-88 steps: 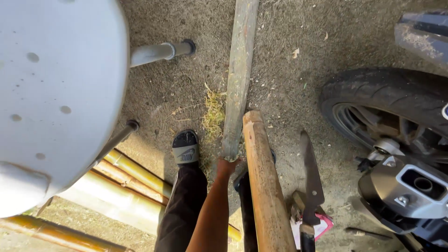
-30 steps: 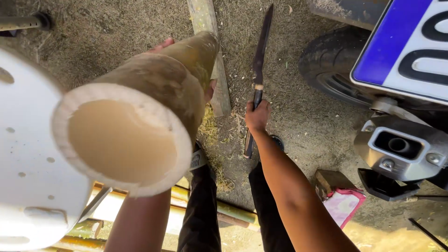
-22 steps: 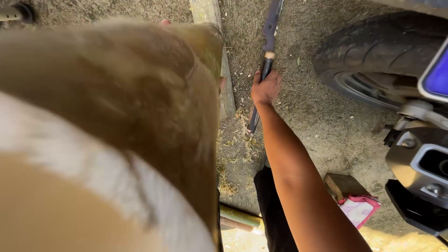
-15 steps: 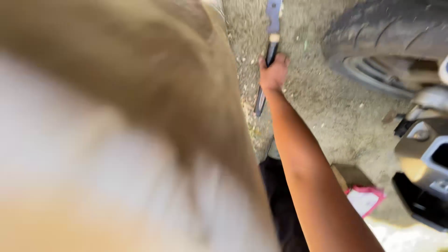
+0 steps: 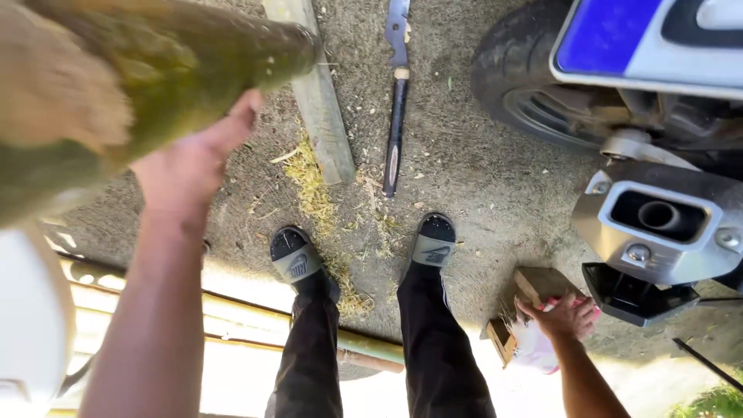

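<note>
**A Big Bamboo Pole Is Held Up, a Small Block Is Touched**

A thick bamboo pole (image 5: pixel 162 93) is held up at the top left by the left hand (image 5: pixel 186 166). The pole is round, green and brown, with a rough, mossy skin. Its near end is blurred and pale. The left fingers (image 5: pixel 232 124) are pressed flat along the underside of the pole, spread out, not curled around it.

Low on the right, the right hand (image 5: pixel 561 316) is laid on a small wooden block (image 5: pixel 534 290) and a pink and white thing (image 5: pixel 534 344) beside it. The right fingers (image 5: pixel 542 308) are bent over these things, but it cannot be told if anything is gripped.

A long knife (image 5: pixel 396 101) is left flat on the dirt ground (image 5: pixel 480 186), with a dark handle and a thin metal blade. Just beside it a flat grey wooden plank (image 5: pixel 317 101) is laid. Dry yellow shavings (image 5: pixel 309 182) are scattered near the two feet in grey and black sandals (image 5: pixel 298 259).

A motorbike is parked on the right. Its black rubber tyre (image 5: pixel 518 85) and shiny metal exhaust pipe (image 5: pixel 658 224) are seen. More smooth yellow bamboo poles (image 5: pixel 232 317) are laid on the ground behind the legs. A white round seat (image 5: pixel 31 325) is seen at the left edge.
</note>
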